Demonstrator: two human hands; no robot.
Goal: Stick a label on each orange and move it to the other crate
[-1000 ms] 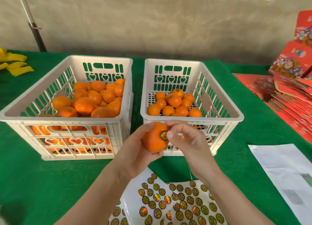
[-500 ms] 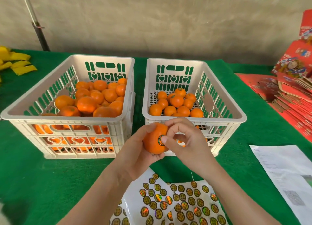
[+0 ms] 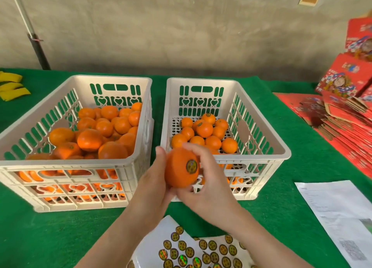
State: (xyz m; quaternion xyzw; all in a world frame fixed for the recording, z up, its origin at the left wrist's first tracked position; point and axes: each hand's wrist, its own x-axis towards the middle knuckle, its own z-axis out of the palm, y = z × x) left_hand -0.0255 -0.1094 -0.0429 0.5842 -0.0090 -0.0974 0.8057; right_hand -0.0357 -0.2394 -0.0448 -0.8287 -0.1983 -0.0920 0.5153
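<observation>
Both my hands hold one orange (image 3: 178,170) in front of the two white crates. A round gold label (image 3: 191,166) sits on its right side. My left hand (image 3: 154,184) cups it from the left and below. My right hand (image 3: 209,189) wraps it from the right, fingers curled over the top. The left crate (image 3: 80,167) is heaped with oranges. The right crate (image 3: 267,157) holds several labelled oranges (image 3: 204,129) on its floor. A sheet of round labels (image 3: 201,249) lies on the green cloth below my arms.
A printed paper sheet (image 3: 340,217) lies at the right front. Red flat cartons (image 3: 346,114) are stacked at the far right. Yellow pieces (image 3: 12,86) lie at the far left. A grey wall and a dark pole (image 3: 38,48) stand behind the table.
My right thumb has left the label, and the right hand now wraps around the orange. The orange has turned so the label faces right. The view has come closer.
</observation>
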